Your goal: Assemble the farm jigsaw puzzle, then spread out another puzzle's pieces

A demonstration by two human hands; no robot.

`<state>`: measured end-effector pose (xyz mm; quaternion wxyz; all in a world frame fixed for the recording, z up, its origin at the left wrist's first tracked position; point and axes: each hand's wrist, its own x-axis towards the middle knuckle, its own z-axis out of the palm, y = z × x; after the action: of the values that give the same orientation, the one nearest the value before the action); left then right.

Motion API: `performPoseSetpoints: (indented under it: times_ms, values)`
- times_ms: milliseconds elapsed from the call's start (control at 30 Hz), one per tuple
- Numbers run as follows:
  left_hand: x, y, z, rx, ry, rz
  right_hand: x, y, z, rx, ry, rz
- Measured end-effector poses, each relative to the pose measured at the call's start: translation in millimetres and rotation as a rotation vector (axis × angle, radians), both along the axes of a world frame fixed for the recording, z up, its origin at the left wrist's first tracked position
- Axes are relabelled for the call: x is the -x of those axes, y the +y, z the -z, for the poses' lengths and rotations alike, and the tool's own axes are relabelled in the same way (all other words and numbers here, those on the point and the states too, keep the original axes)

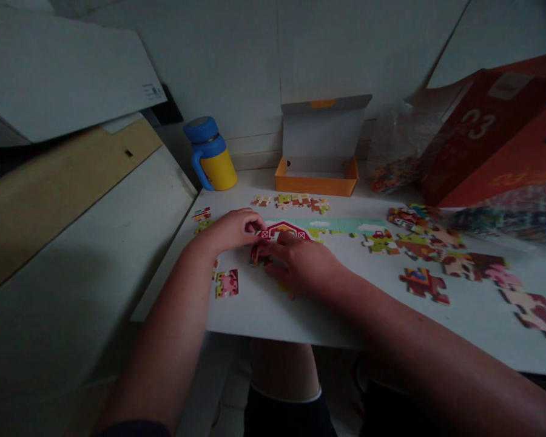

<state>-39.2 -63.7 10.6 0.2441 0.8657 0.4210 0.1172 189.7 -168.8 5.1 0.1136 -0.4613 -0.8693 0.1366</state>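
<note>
A partly joined jigsaw puzzle with a red barn (283, 228) and a strip of pale green sky (341, 225) lies on the white table. My left hand (236, 230) is at the barn's left side, fingers curled in; what they hold, if anything, is hidden. Reaching in from the right, my right hand (303, 261) covers the barn's lower part, its fingers closed on a dark red puzzle piece (256, 255) just below my left fingertips. A pink pig puzzle piece (227, 283) lies below my left hand. Part of another piece shows beneath my right hand.
Behind the puzzle stand an open orange box (316, 184) and a blue and yellow flask (216, 161). More pieces (290, 200) lie before the box, others (423, 285) at right. A bag of pieces (391, 167) and a red box (473, 133) stand back right; cartons (73, 79) rise left.
</note>
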Motion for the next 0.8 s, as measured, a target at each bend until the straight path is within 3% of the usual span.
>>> performPoseSetpoints:
  times_ms: [267, 800]
  values:
    - [9.4, 1.2, -0.7, 0.035, 0.032, -0.020, 1.2, -0.8, 8.3, -0.039, 0.024, -0.107]
    - [9.4, 4.6, 4.6, 0.016, 0.036, -0.010, 2.1, -1.3, -0.3, 0.011, 0.008, -0.084]
